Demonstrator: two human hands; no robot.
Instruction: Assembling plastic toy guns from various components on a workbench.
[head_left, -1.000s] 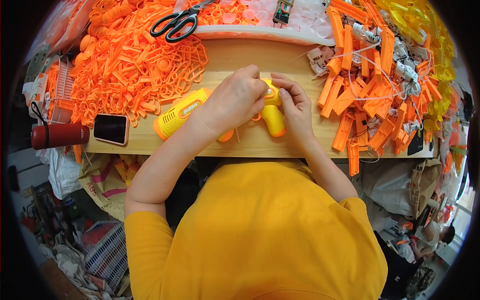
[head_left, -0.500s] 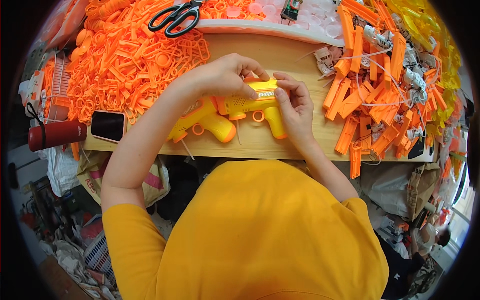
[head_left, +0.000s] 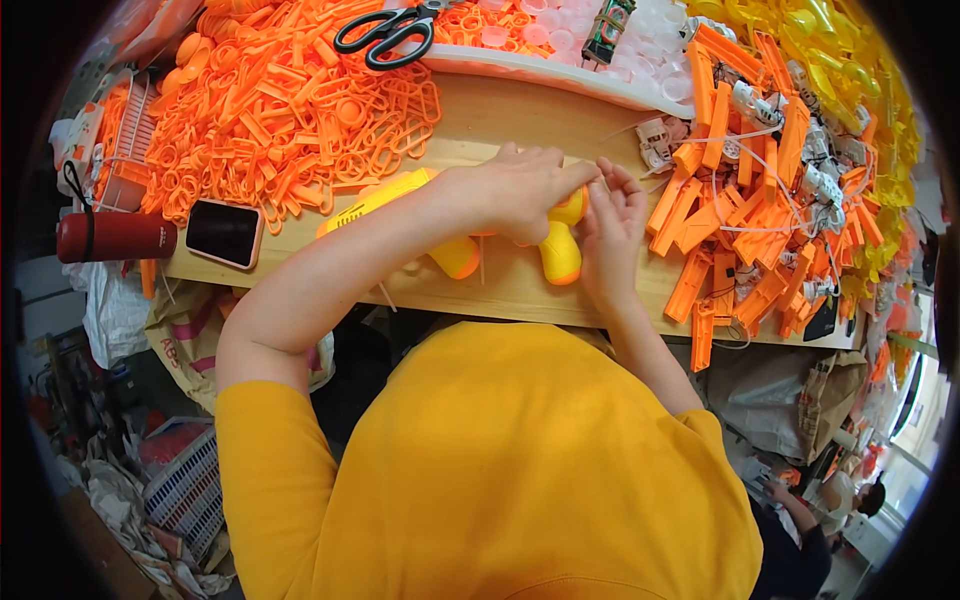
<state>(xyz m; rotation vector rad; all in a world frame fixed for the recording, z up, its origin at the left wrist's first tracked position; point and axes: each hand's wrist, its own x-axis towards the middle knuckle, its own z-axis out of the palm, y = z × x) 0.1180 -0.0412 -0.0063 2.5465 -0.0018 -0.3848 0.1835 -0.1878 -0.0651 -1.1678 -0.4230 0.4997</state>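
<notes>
A yellow toy gun with an orange-tipped grip (head_left: 561, 254) lies on the bench in front of me. My left hand (head_left: 522, 194) is closed over its top and covers most of the body. At the gun's right end, my right hand (head_left: 613, 222) has its fingers curled in, thumb and fingertips meeting the left fingertips. Anything small pinched there is hidden. A second yellow toy gun (head_left: 385, 192) rests to the left, partly behind my left forearm, its orange-tipped grip pointing toward me. Thin pale rods stick out below the guns.
Loose orange plastic parts (head_left: 290, 110) are heaped at the left, with black-handled scissors (head_left: 388, 38) above. A white tray (head_left: 560, 72) holds clear caps. Orange pieces with wired motors (head_left: 745, 210) pile up at the right. A phone (head_left: 222, 233) and red flask (head_left: 115, 237) sit at the left edge.
My left hand has shifted right and down over the toy gun, hiding its body. Its fingertips now reach my right hand's. The whole view has tilted slightly.
</notes>
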